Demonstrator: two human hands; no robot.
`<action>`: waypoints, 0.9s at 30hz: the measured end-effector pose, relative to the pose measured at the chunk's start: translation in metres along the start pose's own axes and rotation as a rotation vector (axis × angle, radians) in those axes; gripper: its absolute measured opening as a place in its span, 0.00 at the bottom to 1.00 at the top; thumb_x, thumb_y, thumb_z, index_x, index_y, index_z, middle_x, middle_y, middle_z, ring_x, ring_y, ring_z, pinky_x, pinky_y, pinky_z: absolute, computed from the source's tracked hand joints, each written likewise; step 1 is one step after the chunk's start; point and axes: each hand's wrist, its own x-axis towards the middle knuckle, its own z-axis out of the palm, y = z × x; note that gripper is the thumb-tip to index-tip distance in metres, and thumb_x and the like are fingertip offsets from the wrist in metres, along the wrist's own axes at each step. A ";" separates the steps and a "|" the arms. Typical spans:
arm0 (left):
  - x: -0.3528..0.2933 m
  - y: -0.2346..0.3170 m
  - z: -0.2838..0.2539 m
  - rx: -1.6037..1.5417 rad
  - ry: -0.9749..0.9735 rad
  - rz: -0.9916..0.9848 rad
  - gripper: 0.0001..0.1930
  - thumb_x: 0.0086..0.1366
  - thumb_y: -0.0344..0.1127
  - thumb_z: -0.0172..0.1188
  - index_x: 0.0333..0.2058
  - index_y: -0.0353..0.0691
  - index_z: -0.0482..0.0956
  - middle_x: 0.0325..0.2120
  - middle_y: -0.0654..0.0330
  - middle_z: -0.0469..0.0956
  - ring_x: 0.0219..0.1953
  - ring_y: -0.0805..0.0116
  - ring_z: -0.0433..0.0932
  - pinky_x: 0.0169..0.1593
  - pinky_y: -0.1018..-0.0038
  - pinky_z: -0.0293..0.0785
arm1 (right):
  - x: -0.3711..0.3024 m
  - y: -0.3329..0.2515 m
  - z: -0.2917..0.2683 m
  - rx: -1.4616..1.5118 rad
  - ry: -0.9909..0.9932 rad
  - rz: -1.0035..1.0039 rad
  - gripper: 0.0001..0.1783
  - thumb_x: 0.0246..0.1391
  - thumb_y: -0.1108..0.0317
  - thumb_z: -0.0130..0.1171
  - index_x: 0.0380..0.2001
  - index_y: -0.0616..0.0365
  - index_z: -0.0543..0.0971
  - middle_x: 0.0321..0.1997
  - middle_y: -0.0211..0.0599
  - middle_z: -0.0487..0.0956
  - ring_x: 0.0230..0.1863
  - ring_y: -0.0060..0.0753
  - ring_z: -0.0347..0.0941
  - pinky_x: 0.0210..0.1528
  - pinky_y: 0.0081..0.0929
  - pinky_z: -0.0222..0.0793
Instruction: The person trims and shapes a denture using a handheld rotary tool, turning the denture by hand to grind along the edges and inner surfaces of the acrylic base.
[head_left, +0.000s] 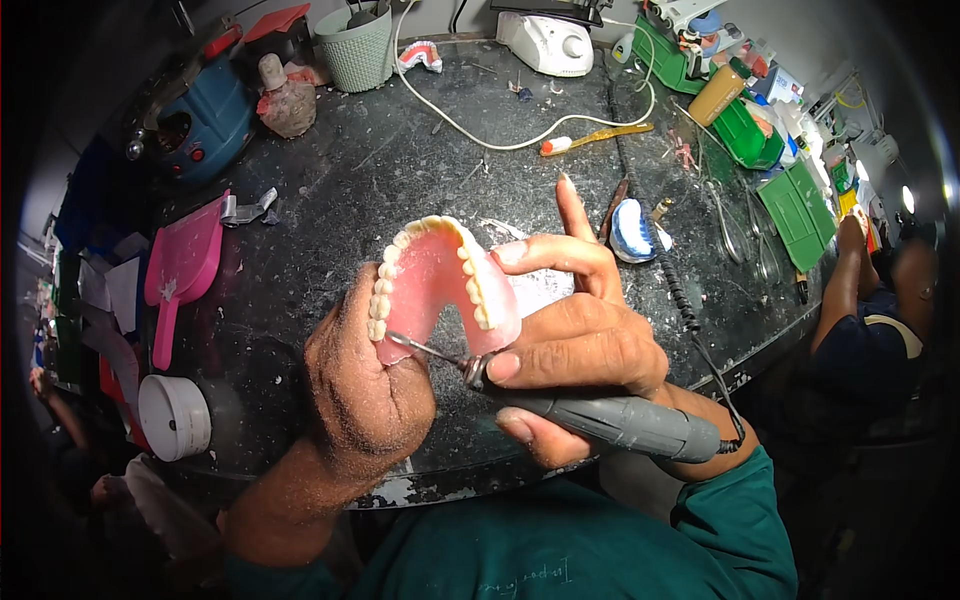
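Observation:
A pink denture with an arch of cream teeth is held up over the dark bench, its open end facing me. My left hand, dusted with fine powder, is closed on the denture's left side; most of its fingers are hidden behind it. My right hand grips a grey rotary handpiece like a pen. The handpiece's thin metal bur meets or lies just over the denture's lower left end; I cannot tell which. My right index fingertip rests by the right-hand teeth, another finger stretching upward.
A blue-and-white dental piece lies right of the denture, near the coiled cord. A pink dustpan and white round tub are at left. A white control unit stands behind; green trays and another person's arm are at right.

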 end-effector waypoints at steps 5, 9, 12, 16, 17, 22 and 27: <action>0.003 0.000 0.000 -0.041 -0.006 0.071 0.27 0.75 0.45 0.45 0.60 0.25 0.68 0.50 0.43 0.78 0.51 0.59 0.79 0.55 0.66 0.74 | 0.002 -0.002 -0.001 -0.021 -0.005 -0.003 0.15 0.43 0.63 0.72 0.36 0.50 0.82 0.32 0.27 0.81 0.59 0.51 0.72 0.73 0.73 0.31; 0.001 -0.001 0.001 -0.088 0.014 0.055 0.26 0.75 0.43 0.45 0.59 0.25 0.68 0.49 0.44 0.79 0.51 0.59 0.79 0.55 0.67 0.74 | -0.001 -0.001 0.000 -0.032 0.004 0.018 0.15 0.42 0.62 0.73 0.36 0.50 0.82 0.33 0.27 0.80 0.59 0.51 0.72 0.73 0.73 0.32; 0.003 0.003 -0.002 -0.048 -0.012 0.042 0.25 0.75 0.43 0.46 0.59 0.26 0.68 0.49 0.45 0.79 0.51 0.60 0.79 0.55 0.67 0.74 | -0.003 0.002 0.002 -0.054 -0.001 -0.025 0.16 0.42 0.62 0.73 0.37 0.50 0.82 0.34 0.28 0.80 0.59 0.50 0.72 0.73 0.72 0.33; 0.003 0.005 -0.003 -0.022 -0.037 -0.002 0.24 0.74 0.41 0.46 0.59 0.26 0.69 0.48 0.45 0.79 0.51 0.61 0.79 0.54 0.67 0.74 | -0.003 0.003 0.004 -0.059 0.029 -0.011 0.16 0.42 0.63 0.73 0.37 0.49 0.82 0.35 0.29 0.80 0.59 0.50 0.72 0.73 0.72 0.34; 0.003 0.005 -0.003 -0.024 -0.031 0.009 0.24 0.74 0.41 0.46 0.59 0.26 0.69 0.48 0.45 0.80 0.51 0.61 0.80 0.54 0.67 0.75 | -0.003 0.003 0.004 -0.054 0.025 -0.007 0.16 0.42 0.64 0.73 0.37 0.49 0.81 0.36 0.29 0.80 0.59 0.50 0.72 0.73 0.72 0.34; 0.005 -0.001 -0.001 -0.007 0.006 0.112 0.23 0.68 0.32 0.50 0.57 0.20 0.66 0.44 0.39 0.80 0.46 0.49 0.82 0.50 0.61 0.78 | -0.003 0.001 0.002 -0.047 0.020 -0.002 0.17 0.42 0.63 0.73 0.37 0.49 0.82 0.35 0.28 0.80 0.59 0.50 0.72 0.73 0.73 0.34; 0.000 -0.002 0.000 0.003 0.025 0.081 0.25 0.73 0.41 0.49 0.59 0.25 0.68 0.47 0.44 0.80 0.50 0.61 0.80 0.52 0.67 0.75 | -0.003 0.002 0.002 -0.052 0.005 -0.015 0.17 0.41 0.62 0.73 0.37 0.49 0.82 0.36 0.27 0.80 0.59 0.50 0.72 0.73 0.72 0.34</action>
